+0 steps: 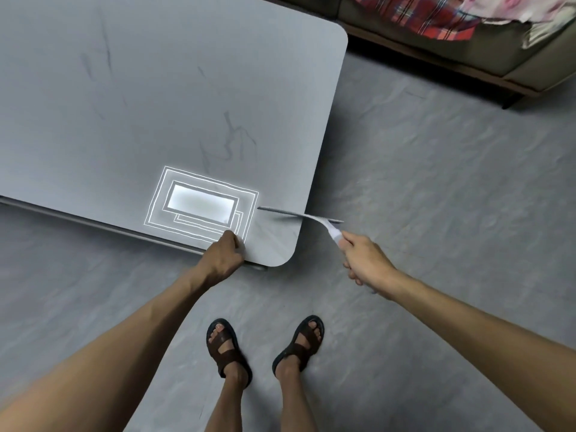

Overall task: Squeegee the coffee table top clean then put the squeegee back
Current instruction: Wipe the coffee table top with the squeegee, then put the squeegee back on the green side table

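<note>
Grey coffee table (156, 104) corner: right hand (366, 260) grips squeegee (311, 218) overhanging the edge (left hand (223, 257) clasps rim).

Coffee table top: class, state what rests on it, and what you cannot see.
On the coffee table top: the squeegee blade near the right edge, left hand gripping the near edge, faint streaks, a ceiling-light reflection. Beneath the top is hidden.

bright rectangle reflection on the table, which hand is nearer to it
Left. The left hand grips the table edge just below the reflection; the right hand holds the squeegee off past the table's corner.
</note>
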The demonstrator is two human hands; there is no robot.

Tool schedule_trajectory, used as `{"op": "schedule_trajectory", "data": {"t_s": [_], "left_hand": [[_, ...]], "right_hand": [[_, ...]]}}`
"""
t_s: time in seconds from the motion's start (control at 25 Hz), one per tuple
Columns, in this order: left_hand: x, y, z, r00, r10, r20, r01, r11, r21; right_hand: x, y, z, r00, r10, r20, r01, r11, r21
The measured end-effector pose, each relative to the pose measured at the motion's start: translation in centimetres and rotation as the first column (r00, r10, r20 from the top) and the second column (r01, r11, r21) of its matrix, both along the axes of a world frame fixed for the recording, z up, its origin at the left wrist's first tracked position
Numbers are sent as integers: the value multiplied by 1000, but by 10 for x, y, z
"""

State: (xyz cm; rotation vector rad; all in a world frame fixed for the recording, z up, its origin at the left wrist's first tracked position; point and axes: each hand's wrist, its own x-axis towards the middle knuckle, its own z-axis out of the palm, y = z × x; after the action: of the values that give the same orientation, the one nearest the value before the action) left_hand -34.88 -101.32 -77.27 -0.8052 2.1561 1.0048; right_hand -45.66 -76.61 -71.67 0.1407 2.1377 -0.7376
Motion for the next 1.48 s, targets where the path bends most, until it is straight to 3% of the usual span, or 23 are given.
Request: {"op": "schedule_trajectory", "data": {"t_s": [0.16,0.24,0.4,0.56,0.64,0.72,0.8,1.12,1.32,1.48], "left_hand": [[10,-3,22,999,-8,36,8,1000,-7],[7,-5,37,999,-23,37,23,1000,-9],[-5,-13,83,999,-33,-21,34,998,48],[-11,-22,151,995,59,-86,-44,986,161],[-12,-24,194,990,62,-123,-45,989,139],[-9,-19,238,981,111,-161,-91,987,130],[-1,-6,282,967,182,-179,-159,978,138],[87,115,406,852,496,-167,-459,861,216],[188,195,444,670,719,-183,-674,693,255],[291,269,449,524,829,-197,-809,556,189]], "right_hand": [[18,18,20,963,246,112,-256,963,88],[16,23,27,941,328,77,-336,929,154],[3,29,46,901,391,-189,-319,891,324],[-10,19,89,909,374,-183,-273,866,418],[-11,10,123,975,180,-133,-139,952,273],[-11,4,157,994,-104,28,104,994,20],[-13,3,190,974,-143,177,166,978,-123],[11,-6,294,846,272,460,-68,909,-412],[106,-16,330,700,590,402,-373,783,-498],[221,12,347,613,710,346,-479,682,-552]]}}
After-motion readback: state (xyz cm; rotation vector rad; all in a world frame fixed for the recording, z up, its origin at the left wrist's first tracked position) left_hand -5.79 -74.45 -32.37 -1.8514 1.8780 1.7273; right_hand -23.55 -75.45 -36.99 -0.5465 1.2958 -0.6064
